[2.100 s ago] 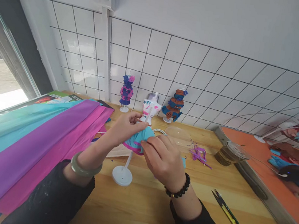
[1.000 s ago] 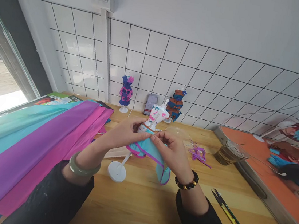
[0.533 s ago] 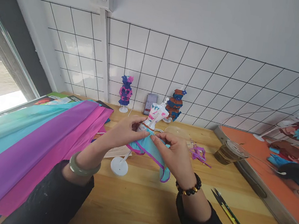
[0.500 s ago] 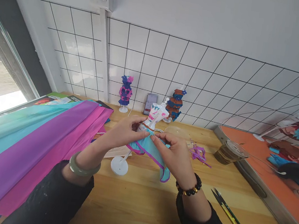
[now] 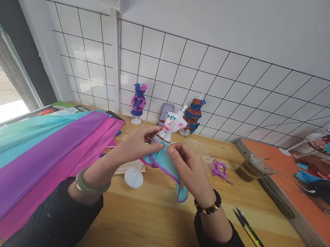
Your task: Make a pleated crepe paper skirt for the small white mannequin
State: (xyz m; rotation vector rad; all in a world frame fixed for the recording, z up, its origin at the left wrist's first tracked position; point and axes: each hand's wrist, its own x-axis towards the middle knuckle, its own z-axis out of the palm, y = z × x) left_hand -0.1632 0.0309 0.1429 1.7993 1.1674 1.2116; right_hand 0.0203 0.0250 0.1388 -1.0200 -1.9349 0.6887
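Tilted between my hands is a small white dress form [image 5: 174,125] with pink and teal marks on its torso and a brown band at the waist. Light blue fabric [image 5: 167,165] with a purple edge hangs from that waist. My left hand [image 5: 138,144] is wrapped round the form's hip, its thumb pressing the fabric's upper edge. My right hand [image 5: 191,165] pinches the same fabric at the waist, its thumb close to the left thumb. The fingertips behind the form are partly hidden. Below it, the form's round white base [image 5: 134,177] is raised at an angle.
Rolls of coloured fabric [image 5: 41,164] lie at the left. Yellow thread snips [image 5: 256,238] rest at the right, near a lidded cup [image 5: 255,167] and purple scraps [image 5: 219,169]. Two dressed forms, one in blue and pink [image 5: 138,100], stand by the wall near a phone [image 5: 166,113].
The form has tilted slightly, its base shifting a little up and to the right. Both hands keep nearly the same place on the fabric at the waist.
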